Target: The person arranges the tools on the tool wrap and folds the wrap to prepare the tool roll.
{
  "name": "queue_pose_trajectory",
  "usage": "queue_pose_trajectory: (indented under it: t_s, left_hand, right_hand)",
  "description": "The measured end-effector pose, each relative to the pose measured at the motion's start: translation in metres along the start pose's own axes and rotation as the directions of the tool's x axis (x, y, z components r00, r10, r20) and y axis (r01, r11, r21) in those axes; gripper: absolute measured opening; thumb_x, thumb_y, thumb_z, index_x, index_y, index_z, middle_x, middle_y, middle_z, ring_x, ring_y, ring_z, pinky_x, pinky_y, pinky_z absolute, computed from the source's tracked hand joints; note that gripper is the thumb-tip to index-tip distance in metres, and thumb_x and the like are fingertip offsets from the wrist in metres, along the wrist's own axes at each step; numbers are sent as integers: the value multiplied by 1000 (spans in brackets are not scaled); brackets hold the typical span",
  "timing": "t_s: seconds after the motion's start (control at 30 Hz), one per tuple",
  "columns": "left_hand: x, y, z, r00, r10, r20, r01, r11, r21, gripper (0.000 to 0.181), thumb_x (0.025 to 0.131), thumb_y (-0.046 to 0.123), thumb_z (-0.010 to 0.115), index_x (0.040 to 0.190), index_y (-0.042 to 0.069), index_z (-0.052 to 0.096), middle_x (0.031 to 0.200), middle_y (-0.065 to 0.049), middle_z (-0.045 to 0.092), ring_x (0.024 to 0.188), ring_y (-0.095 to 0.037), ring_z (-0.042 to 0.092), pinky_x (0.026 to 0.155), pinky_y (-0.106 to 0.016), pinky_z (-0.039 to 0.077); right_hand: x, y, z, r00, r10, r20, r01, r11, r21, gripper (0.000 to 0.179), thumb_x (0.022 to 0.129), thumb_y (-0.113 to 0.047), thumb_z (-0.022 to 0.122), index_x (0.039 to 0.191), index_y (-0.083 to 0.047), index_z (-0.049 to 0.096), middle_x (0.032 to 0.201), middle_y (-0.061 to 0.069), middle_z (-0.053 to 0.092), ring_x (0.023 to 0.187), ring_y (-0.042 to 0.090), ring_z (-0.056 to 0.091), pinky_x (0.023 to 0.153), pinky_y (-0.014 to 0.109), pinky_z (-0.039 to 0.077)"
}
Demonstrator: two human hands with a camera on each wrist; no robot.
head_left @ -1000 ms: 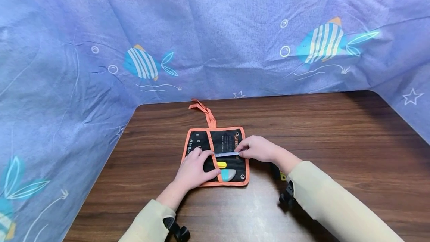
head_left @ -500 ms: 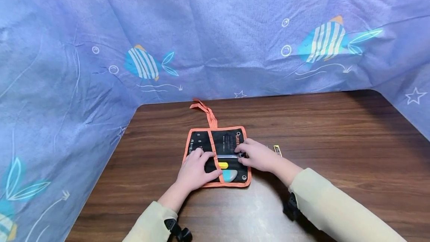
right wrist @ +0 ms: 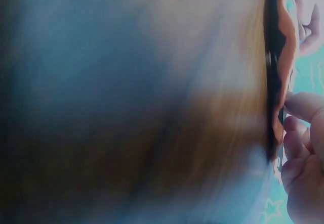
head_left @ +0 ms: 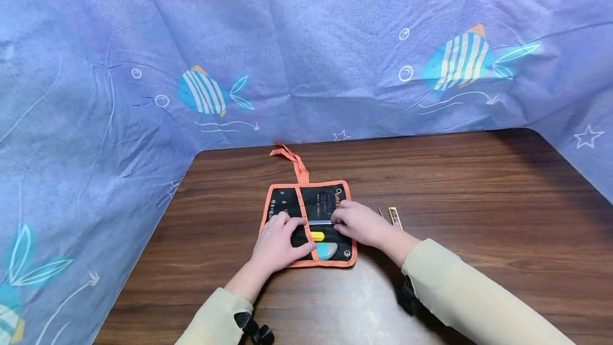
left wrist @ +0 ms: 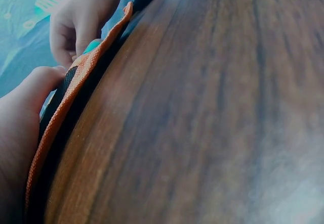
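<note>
A black tool pouch [head_left: 325, 201] with orange trim lies flat on the table, its pocket band running down the middle. My left hand [head_left: 279, 237] rests on the pocket side, thumb and fingers spread apart at the orange band. A slim silver metal tool [head_left: 319, 222] reaches from a pocket toward my right hand [head_left: 360, 222], whose curled fingers pinch its outer end; the fingers hide that end. Below it, a yellow handle [head_left: 317, 236] and a teal-and-grey rounded tool [head_left: 327, 251] stick out of the pockets. The left wrist view shows my left thumb [left wrist: 43, 85] on the pouch.
A yellow-and-black labelled item [head_left: 395, 217] lies on the wooden table [head_left: 460, 190] beyond my right forearm, near a thin dark rod [head_left: 380, 212]. Orange ties [head_left: 293, 159] trail from the pouch's far edge. A blue fish-print cloth [head_left: 325, 68] hangs behind the table.
The silver tool now lies flatter on the pouch, and my right fingers have shifted slightly along it. The yellow-and-black item has come into view from behind my right arm. My left hand stays put.
</note>
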State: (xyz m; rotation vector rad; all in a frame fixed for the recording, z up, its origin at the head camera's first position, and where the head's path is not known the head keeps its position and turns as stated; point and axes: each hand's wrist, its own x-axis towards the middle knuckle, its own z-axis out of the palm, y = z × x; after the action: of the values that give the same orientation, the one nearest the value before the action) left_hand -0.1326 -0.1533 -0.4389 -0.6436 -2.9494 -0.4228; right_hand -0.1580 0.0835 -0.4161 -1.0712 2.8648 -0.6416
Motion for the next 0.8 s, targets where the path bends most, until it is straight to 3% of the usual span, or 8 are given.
queue_pose_trajectory:
  t_s: [0.2,0.47,0.8]
  left_hand:
    - [1,1,2,1000,5,3,-5,1000,-7,59,77,67,57,118,25,64,84,6,39,74,-11,37,64,-27,33]
    - [1,0,0,1000,7,-8,-7,1000,-7,57,77,65,60,118,26,64,83,7,39,73,-11,36,63,-27,33]
    - [-1,-1,0,1000,22,-17,-23,999,-28,57,77,64,60,118,24,64,84,6,41,74,-11,37,65,-27,34]
  right_hand:
    - [-3,3,0,999,35,36,-35,999,17,16,86,-22,69,96,-9,68,87,-1,54,76,12,50,69,32,45]
    - [-13,17,-6,993,117,-12,-117,993,8,10,85,-21,69,88,-12,68,82,-4,50,71,10,46,65,29,42]
    - [4,4,-1,998,57,-5,-57,997,-44,5,84,-17,69,84,-13,67,80,-4,51,73,11,49,67,30,44]
